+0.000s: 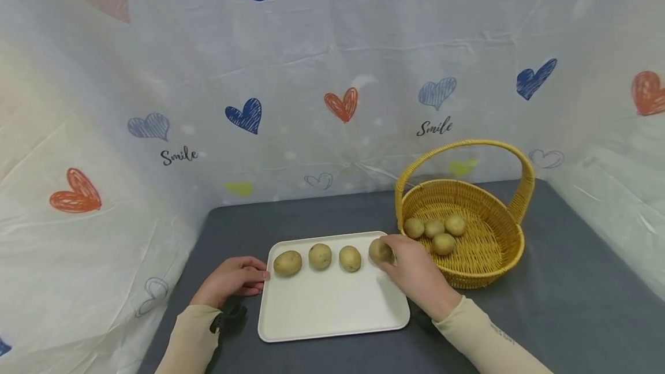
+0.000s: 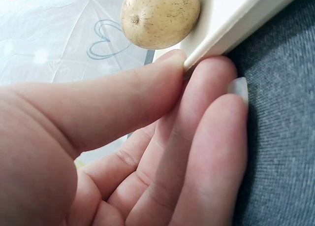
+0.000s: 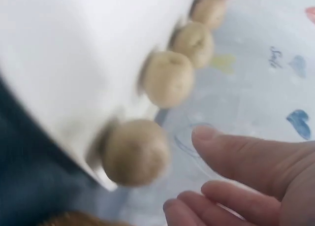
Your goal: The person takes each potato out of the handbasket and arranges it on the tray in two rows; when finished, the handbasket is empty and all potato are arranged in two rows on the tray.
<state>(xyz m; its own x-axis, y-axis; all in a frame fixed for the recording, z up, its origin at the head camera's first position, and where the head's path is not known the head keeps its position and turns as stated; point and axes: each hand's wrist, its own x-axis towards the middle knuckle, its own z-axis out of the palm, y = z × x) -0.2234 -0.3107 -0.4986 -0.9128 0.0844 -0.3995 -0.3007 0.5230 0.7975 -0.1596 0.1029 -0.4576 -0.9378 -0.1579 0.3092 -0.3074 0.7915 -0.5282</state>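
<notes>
Resting at the tray's [image 1: 332, 305] far right corner, the fourth potato [image 1: 380, 251] is sitting just off my right hand's [image 1: 413, 273] loosely spread fingers [image 3: 231, 152], apart from them in the blurred wrist view. My left hand [image 1: 231, 279] is pinching the tray's left edge [image 2: 231, 31]; head view hides that.

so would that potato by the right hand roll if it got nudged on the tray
Probably a little: the potato is rounded and lies loose on the flat, smooth tray. Its oval, lumpy shape would likely make it wobble and stop soon. It looks solid, so the right hand could grip it firmly.
</notes>
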